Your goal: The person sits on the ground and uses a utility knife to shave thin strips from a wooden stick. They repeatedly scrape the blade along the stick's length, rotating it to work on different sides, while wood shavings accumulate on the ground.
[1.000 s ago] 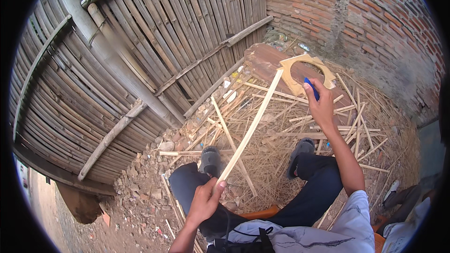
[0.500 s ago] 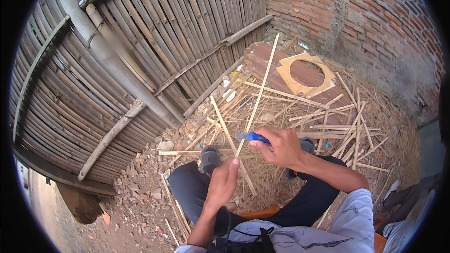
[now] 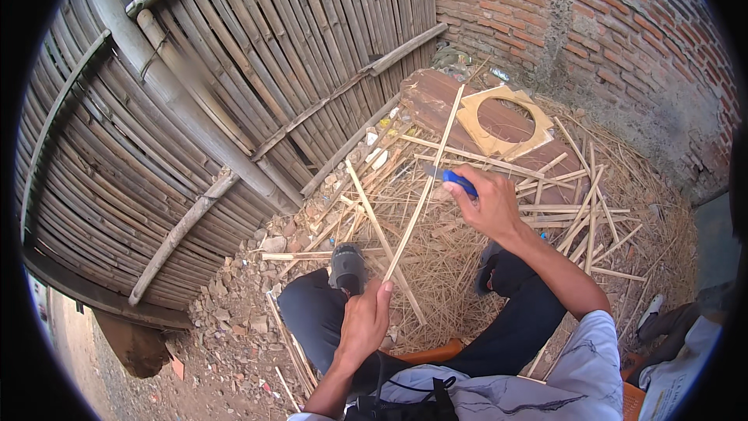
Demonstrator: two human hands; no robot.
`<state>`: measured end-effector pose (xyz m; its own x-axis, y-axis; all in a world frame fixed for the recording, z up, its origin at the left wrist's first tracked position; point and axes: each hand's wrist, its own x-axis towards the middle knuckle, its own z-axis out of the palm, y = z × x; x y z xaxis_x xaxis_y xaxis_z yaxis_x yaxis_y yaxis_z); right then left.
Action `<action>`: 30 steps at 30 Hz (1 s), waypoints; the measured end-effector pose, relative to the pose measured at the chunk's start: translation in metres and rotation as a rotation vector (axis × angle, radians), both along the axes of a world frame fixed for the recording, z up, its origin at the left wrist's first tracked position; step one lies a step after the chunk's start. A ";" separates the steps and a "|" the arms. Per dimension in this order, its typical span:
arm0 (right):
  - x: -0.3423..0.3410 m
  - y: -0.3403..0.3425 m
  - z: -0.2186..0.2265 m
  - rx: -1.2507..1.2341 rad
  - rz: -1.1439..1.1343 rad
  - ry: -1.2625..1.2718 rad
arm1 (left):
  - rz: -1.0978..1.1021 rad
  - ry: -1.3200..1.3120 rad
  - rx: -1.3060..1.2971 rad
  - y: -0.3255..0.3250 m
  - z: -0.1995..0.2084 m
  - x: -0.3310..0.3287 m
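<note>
My left hand [image 3: 366, 318] is closed around the near end of a long, thin bamboo strip [image 3: 411, 228], which slants up and away from me. In my right hand [image 3: 492, 201] is a blue-handled utility knife [image 3: 460, 182]. Its blade lies against the strip, a bit beyond the middle of its length. Fine shavings and straw-like bamboo fibres [image 3: 444, 296] cover the ground between my feet. Another pale strip [image 3: 376, 222] lies on the ground, crossing under the held one.
Several loose bamboo strips [image 3: 592, 218] are scattered at the right. A wooden frame with a round hole [image 3: 470, 121] lies on a brown board [image 3: 428, 101]. A bamboo fence [image 3: 312, 54] stands left, a brick wall [image 3: 506, 0] behind. Another person's leg [image 3: 668, 325] shows at far right.
My right hand has moved the knife away from me along the strip, from near my left hand toward the far end. The strip's far end has dipped slightly; my left hand is a little lower.
</note>
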<state>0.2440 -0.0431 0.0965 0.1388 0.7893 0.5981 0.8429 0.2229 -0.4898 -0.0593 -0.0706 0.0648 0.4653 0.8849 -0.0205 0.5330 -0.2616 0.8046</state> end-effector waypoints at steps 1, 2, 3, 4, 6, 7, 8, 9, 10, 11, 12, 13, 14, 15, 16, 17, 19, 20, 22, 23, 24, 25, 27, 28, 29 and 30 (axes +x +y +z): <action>0.014 0.004 0.005 -0.039 -0.073 0.018 | -0.015 0.004 0.022 -0.004 -0.005 -0.006; 0.027 0.007 0.009 -0.078 -0.145 0.036 | -0.029 0.009 0.045 -0.009 -0.012 -0.013; 0.040 0.011 0.007 -0.044 -0.172 0.019 | -0.047 0.013 0.067 -0.010 -0.016 -0.017; 0.052 0.014 -0.001 -0.014 -0.202 0.003 | -0.055 0.025 0.028 -0.009 -0.014 -0.019; 0.074 0.021 -0.009 -0.017 -0.277 0.024 | -0.065 0.054 -0.052 -0.008 -0.009 -0.028; 0.085 0.026 -0.007 -0.042 -0.322 0.060 | -0.066 0.066 -0.044 -0.007 -0.009 -0.033; 0.095 0.029 -0.007 -0.068 -0.366 0.095 | -0.067 0.077 -0.036 -0.007 -0.012 -0.037; 0.108 0.030 -0.009 -0.056 -0.408 0.113 | -0.074 0.086 -0.024 -0.005 -0.012 -0.041; 0.120 0.031 -0.011 -0.045 -0.447 0.132 | -0.069 0.113 -0.018 -0.004 -0.011 -0.045; 0.130 0.030 -0.015 -0.033 -0.486 0.152 | -0.065 0.140 -0.011 -0.003 -0.008 -0.048; 0.131 0.029 -0.013 -0.039 -0.481 0.175 | -0.056 0.167 -0.007 -0.002 -0.007 -0.052; 0.132 0.026 -0.011 -0.044 -0.476 0.197 | -0.044 0.190 0.060 0.000 -0.005 -0.054; 0.133 0.024 -0.009 -0.050 -0.472 0.220 | -0.031 0.213 0.127 0.003 -0.004 -0.054; 0.129 0.021 -0.006 -0.063 -0.466 0.210 | -0.020 0.239 0.191 0.003 -0.003 -0.055; 0.123 0.019 -0.001 -0.076 -0.460 0.200 | -0.007 0.233 0.221 0.004 -0.004 -0.056; 0.116 0.018 0.000 -0.089 -0.454 0.190 | 0.006 0.227 0.250 0.005 -0.007 -0.056; 0.105 0.019 -0.007 -0.009 -0.315 0.324 | 0.015 0.205 0.268 0.006 -0.008 -0.053; 0.098 0.019 -0.010 0.031 -0.245 0.390 | 0.016 0.190 0.254 0.005 -0.008 -0.049; 0.087 0.019 -0.010 -0.117 -0.044 0.563 | 0.012 0.148 0.222 0.003 -0.006 -0.043; 0.080 0.019 -0.009 -0.191 0.058 0.647 | 0.006 0.119 0.205 0.002 -0.006 -0.040; 0.069 0.017 -0.004 -0.212 0.094 0.700 | 0.001 0.091 0.187 0.001 -0.006 -0.038; 0.055 0.014 0.004 -0.233 0.132 0.754 | -0.022 0.076 0.189 0.000 -0.006 -0.037; 0.048 0.014 0.005 -0.275 0.128 0.840 | -0.070 0.045 0.194 0.001 -0.007 -0.035; 0.045 0.013 0.006 -0.294 0.123 0.882 | -0.083 0.059 0.168 0.002 -0.008 -0.035; 0.044 0.012 0.008 -0.304 0.116 0.929 | -0.095 0.075 0.141 0.003 -0.009 -0.035; 0.044 0.011 0.008 -0.297 0.119 0.945 | -0.107 0.089 0.114 0.005 -0.010 -0.034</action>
